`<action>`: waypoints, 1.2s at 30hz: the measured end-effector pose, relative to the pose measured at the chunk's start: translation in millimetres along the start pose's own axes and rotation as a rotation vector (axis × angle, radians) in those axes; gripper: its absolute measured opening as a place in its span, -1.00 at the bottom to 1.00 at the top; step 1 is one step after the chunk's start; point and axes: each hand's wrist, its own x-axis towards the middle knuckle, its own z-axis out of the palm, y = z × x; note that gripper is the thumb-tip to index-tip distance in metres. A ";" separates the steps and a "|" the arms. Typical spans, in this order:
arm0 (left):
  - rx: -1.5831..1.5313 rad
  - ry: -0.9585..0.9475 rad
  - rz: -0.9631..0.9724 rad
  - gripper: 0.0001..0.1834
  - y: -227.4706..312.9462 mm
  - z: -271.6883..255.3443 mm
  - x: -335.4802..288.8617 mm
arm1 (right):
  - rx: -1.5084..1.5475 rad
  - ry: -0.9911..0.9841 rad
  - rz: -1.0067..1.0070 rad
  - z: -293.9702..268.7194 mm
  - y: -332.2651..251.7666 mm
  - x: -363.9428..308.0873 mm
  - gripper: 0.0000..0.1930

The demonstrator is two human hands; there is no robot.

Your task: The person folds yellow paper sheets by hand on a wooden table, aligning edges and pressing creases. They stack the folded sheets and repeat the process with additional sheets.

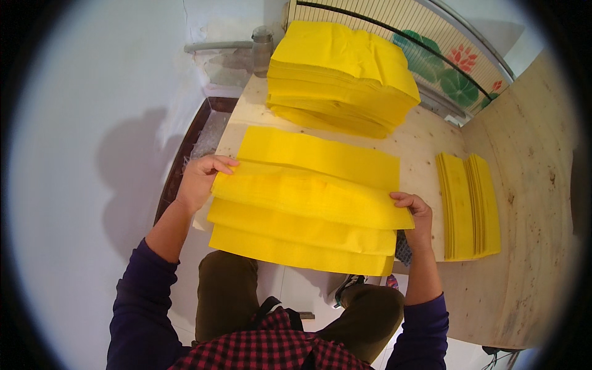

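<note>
Several yellow paper-like sheets lie overlapping in front of me, staggered like steps, the lowest hanging past the table's near edge. One yellow sheet (308, 192) is held by both its ends. My left hand (198, 180) pinches its left end between thumb and fingers. At the right end my right hand (417, 217) is closed on the same sheet, fingertips on top. Beneath it, another yellow sheet (320, 154) shows toward the back, and further yellow sheets (296, 245) show toward me.
A tall stack of yellow sheets (339, 68) stands at the back of the wooden table (425, 132). Two narrow folded yellow bundles (467, 206) lie at the right, beside a wooden panel (524, 185). A glass jar (262, 52) stands at the back left, near the white wall (80, 154).
</note>
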 end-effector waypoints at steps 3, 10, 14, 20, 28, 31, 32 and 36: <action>0.154 0.006 0.086 -0.82 -1.4 0.3 -4.9 | -0.041 0.002 -0.029 1.7 1.7 -3.0 -0.91; 0.554 0.093 0.263 -0.77 4.9 -1.7 -7.9 | -0.171 0.026 -0.091 7.1 0.1 -12.8 -0.89; 0.581 0.206 0.345 -0.70 28.7 0.0 -1.5 | -0.169 0.025 -0.089 6.5 2.7 -11.3 -0.90; 0.767 0.074 0.540 -0.73 73.4 67.9 4.7 | -0.150 0.013 -0.112 4.5 8.7 -10.5 -0.90; 1.160 -0.342 0.275 -0.42 70.7 167.4 8.0 | -0.192 0.020 -0.145 4.1 9.6 -12.9 -0.87; 1.197 -0.406 0.217 -0.39 58.8 174.5 -2.2 | -0.185 0.018 -0.152 3.8 10.1 -13.6 -0.88; 1.194 -0.405 0.214 -0.39 55.2 174.2 -5.8 | -0.179 0.014 -0.144 4.2 10.4 -13.5 -0.88; 1.178 -0.383 0.236 -0.39 44.2 170.9 -14.7 | -0.171 0.040 -0.125 6.1 9.9 -15.8 -0.85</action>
